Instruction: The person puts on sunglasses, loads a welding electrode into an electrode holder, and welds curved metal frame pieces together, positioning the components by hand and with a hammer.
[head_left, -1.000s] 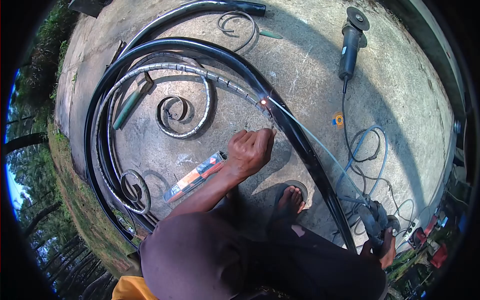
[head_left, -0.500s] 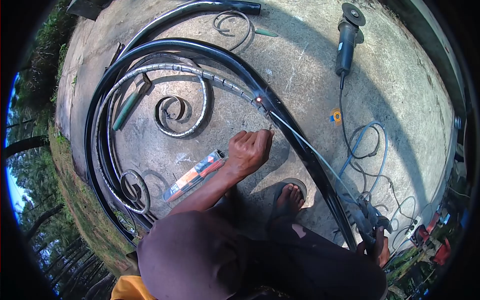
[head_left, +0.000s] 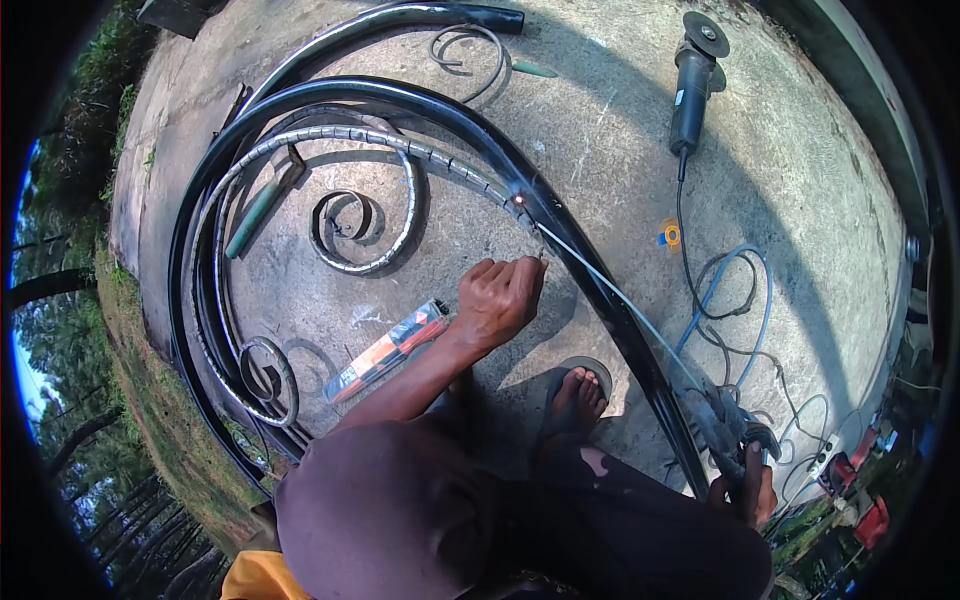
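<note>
My left hand (head_left: 498, 302) is closed, its pinch on something thin and too small to name, just below the joint between a notched metal strip (head_left: 437, 156) and a curved black tube (head_left: 500, 146). A small spot glows orange-white at that joint. At the lower right, my right hand (head_left: 748, 492) is wrapped round a dark electrode holder (head_left: 722, 430). From the holder a long thin pale rod (head_left: 620, 293) crosses the tube towards the joint, its tip a little below the glow.
An angle grinder (head_left: 692, 95) lies at the upper right, above looped cables (head_left: 765, 300). A green-handled hammer (head_left: 262, 212), a metal scroll (head_left: 343, 265) and an electrode packet (head_left: 385, 352) lie at the left. My sandalled foot (head_left: 580, 393) is near the tube. Orange tape (head_left: 673, 235) lies on the concrete.
My right hand and the electrode holder have shifted slightly left, and the rod's tip sits a little nearer the joint. The glow has shrunk and dimmed. My left hand has barely moved.
</note>
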